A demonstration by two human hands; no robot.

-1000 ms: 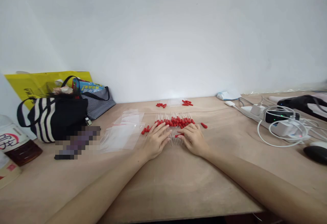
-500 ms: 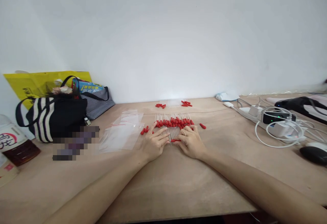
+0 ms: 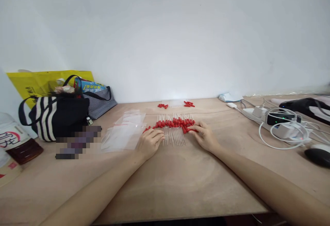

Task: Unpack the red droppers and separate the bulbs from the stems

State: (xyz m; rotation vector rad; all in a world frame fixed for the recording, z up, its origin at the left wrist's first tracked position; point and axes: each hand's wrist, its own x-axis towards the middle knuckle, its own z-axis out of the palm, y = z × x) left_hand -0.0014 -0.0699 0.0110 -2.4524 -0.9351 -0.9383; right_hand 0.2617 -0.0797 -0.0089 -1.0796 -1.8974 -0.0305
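Note:
My left hand (image 3: 151, 143) is at the left end of a row of clear glass dropper tubes (image 3: 175, 137), its fingers closed. A thin clear tube seems to stick out from its fingertips. On the right, my right hand (image 3: 206, 138) pinches a red rubber bulb (image 3: 190, 129) between thumb and fingers, at the near right edge of the bulb pile. Behind the bare tubes lies a band of droppers with red bulbs (image 3: 171, 122), their glass stems pointing to the wall. A few loose red bulbs (image 3: 148, 128) lie partly hidden behind my left hand.
Clear zip bags (image 3: 123, 136) lie left of my hands. More red-bulbed droppers (image 3: 189, 104) are by the wall. Bags (image 3: 62, 119) and a bottle (image 3: 23, 150) stand at the left. A power strip with cables (image 3: 251, 114) and a mouse (image 3: 318, 155) are at the right.
My hands have moved apart from the middle, uncovering the bare tubes. The red-bulbed piece between them is gone from there. My right hand has moved back and right to the bulbs.

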